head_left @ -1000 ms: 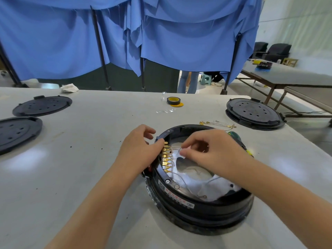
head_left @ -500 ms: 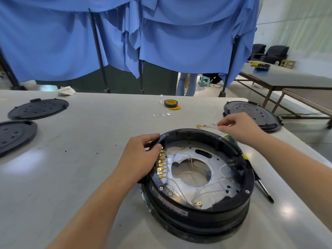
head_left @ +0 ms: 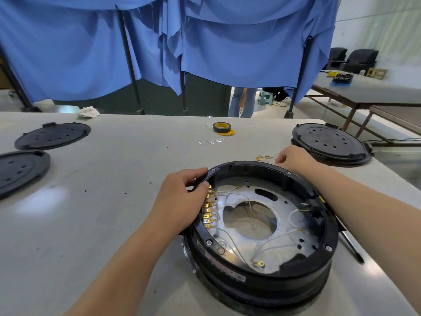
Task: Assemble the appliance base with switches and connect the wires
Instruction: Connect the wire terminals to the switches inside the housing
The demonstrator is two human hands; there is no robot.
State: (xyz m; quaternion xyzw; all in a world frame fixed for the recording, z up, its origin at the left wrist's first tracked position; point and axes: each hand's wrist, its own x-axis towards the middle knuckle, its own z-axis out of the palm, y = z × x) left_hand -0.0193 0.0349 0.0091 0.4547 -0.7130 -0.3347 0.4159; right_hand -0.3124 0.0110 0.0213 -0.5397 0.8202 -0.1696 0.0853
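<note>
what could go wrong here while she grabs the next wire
The right hand reaches across the base for spare wires; its forearm could snag the loose wires inside. The left hand grips the rim beside the gold terminals and might bend one.

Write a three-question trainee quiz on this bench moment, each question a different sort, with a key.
1. True or false: the left hand holds the rim of the appliance base.
2. The right hand reaches for: A) roll of tape B) loose wires C) white rag
3. Fill in: the row of gold terminals sits beside the ____ hand.

Key: 1 true; 2 B; 3 left.
</note>
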